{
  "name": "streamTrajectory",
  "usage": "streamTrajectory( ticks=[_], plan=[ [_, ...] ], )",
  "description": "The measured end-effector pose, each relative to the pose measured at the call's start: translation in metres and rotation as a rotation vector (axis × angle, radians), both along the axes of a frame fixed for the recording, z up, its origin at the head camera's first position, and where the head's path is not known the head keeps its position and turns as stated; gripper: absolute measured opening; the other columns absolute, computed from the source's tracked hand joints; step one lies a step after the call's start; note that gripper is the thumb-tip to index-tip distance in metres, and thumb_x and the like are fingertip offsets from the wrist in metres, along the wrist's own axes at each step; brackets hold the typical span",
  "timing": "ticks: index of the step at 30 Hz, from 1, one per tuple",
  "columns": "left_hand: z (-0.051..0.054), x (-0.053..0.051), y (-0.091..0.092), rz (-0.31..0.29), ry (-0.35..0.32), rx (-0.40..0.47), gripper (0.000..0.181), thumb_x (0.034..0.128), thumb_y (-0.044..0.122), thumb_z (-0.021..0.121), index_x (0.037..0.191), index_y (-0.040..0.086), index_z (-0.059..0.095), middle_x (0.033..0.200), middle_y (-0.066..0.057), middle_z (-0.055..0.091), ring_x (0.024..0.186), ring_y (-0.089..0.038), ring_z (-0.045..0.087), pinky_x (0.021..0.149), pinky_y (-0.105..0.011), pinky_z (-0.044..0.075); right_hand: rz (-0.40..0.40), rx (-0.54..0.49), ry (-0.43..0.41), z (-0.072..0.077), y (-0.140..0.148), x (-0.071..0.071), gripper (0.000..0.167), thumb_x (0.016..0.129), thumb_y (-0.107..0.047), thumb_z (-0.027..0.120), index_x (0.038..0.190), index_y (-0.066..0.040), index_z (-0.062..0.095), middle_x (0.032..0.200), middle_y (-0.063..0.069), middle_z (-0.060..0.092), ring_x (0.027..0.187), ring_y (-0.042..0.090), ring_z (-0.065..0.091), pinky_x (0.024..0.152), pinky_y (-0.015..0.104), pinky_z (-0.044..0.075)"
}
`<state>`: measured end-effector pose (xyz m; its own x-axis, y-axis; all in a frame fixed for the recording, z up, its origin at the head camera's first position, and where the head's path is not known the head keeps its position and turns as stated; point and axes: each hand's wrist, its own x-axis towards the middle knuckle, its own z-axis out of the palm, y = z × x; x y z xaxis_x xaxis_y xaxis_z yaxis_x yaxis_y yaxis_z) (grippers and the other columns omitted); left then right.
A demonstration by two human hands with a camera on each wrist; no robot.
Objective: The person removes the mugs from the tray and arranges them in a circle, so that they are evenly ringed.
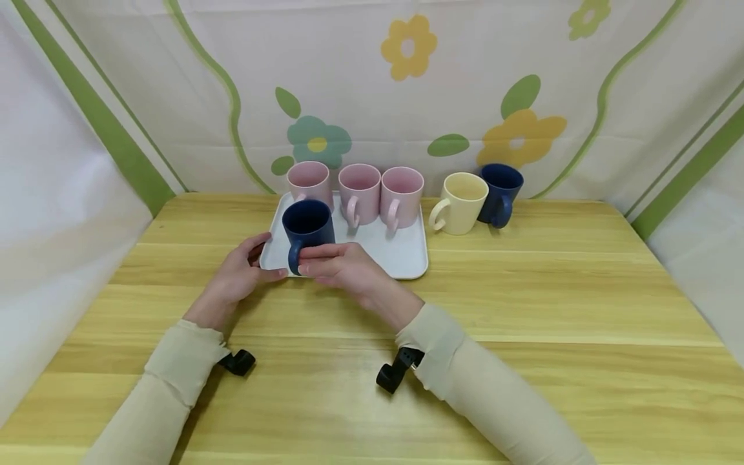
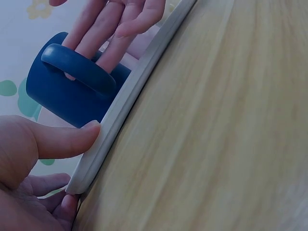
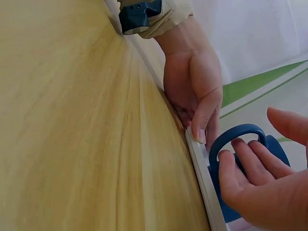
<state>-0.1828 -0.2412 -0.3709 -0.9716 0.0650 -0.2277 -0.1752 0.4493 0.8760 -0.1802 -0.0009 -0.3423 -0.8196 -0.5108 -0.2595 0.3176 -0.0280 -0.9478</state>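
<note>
A navy mug (image 1: 316, 229) stands upright at the front left of a white tray (image 1: 401, 255), its handle (image 2: 77, 65) toward the near edge. My left hand (image 1: 235, 274) grips the tray's near left corner, thumb on the rim and fingers at the side and underneath. At the mug, my right hand (image 1: 354, 268) reaches in from the right. Its fairly straight fingers (image 3: 255, 166) touch the mug, with their tips at the handle's opening, while the thumb stands apart in the right wrist view. Along the tray's back are three pink mugs (image 1: 308, 181), (image 1: 360, 197), (image 1: 402, 200).
To the right of the tray, a cream mug (image 1: 463, 206) and another navy mug (image 1: 501, 190) stand close together on the wooden table (image 1: 523, 310). Behind them hangs a white curtain (image 1: 360, 77) with printed flowers, and cloth also hangs at both sides.
</note>
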Motion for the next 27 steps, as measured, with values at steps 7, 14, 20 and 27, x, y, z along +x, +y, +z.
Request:
streamTrajectory(
  ticks=[7, 14, 20, 27],
  plan=[
    [0.0, -0.001, 0.002, 0.005, -0.005, 0.022, 0.102, 0.093, 0.007, 0.079, 0.172, 0.009, 0.014, 0.175, -0.023, 0.023, 0.155, -0.042, 0.032, 0.128, -0.055, 0.029, 0.014, -0.038, -0.03, -0.003, -0.007, -0.001, 0.049, 0.098, 0.0, 0.07, 0.146, 0.003, 0.061, 0.15, 0.017, 0.064, 0.117, 0.017, 0.069, 0.116, 0.045, 0.051],
    [-0.002, -0.003, 0.0, 0.003, -0.004, 0.022, 0.102, 0.0936, 0.006, 0.078, 0.172, 0.008, 0.013, 0.175, -0.024, 0.022, 0.155, -0.043, 0.032, 0.127, -0.055, 0.03, 0.048, -0.063, -0.038, -0.003, -0.009, 0.001, 0.048, 0.098, 0.0, 0.07, 0.145, 0.002, 0.06, 0.145, 0.019, 0.067, 0.12, 0.018, 0.07, 0.118, 0.046, 0.05],
    [-0.001, -0.002, 0.0, 0.003, -0.002, 0.004, 0.102, 0.0932, 0.009, 0.079, 0.171, 0.007, 0.013, 0.175, -0.024, 0.024, 0.155, -0.043, 0.032, 0.128, -0.058, 0.029, 0.043, -0.061, -0.026, -0.006, 0.0, 0.002, 0.042, 0.098, 0.0, 0.071, 0.139, 0.003, 0.061, 0.141, 0.023, 0.069, 0.105, 0.013, 0.073, 0.113, 0.045, 0.053],
    [0.001, 0.0, 0.001, 0.01, -0.004, -0.007, 0.102, 0.0928, 0.009, 0.08, 0.171, 0.008, 0.015, 0.174, -0.023, 0.026, 0.154, -0.043, 0.035, 0.128, -0.056, 0.031, 0.005, -0.036, -0.019, -0.008, 0.016, 0.001, 0.037, 0.098, 0.001, 0.071, 0.133, 0.005, 0.063, 0.125, 0.018, 0.077, 0.099, 0.011, 0.074, 0.115, 0.048, 0.051]
  ],
)
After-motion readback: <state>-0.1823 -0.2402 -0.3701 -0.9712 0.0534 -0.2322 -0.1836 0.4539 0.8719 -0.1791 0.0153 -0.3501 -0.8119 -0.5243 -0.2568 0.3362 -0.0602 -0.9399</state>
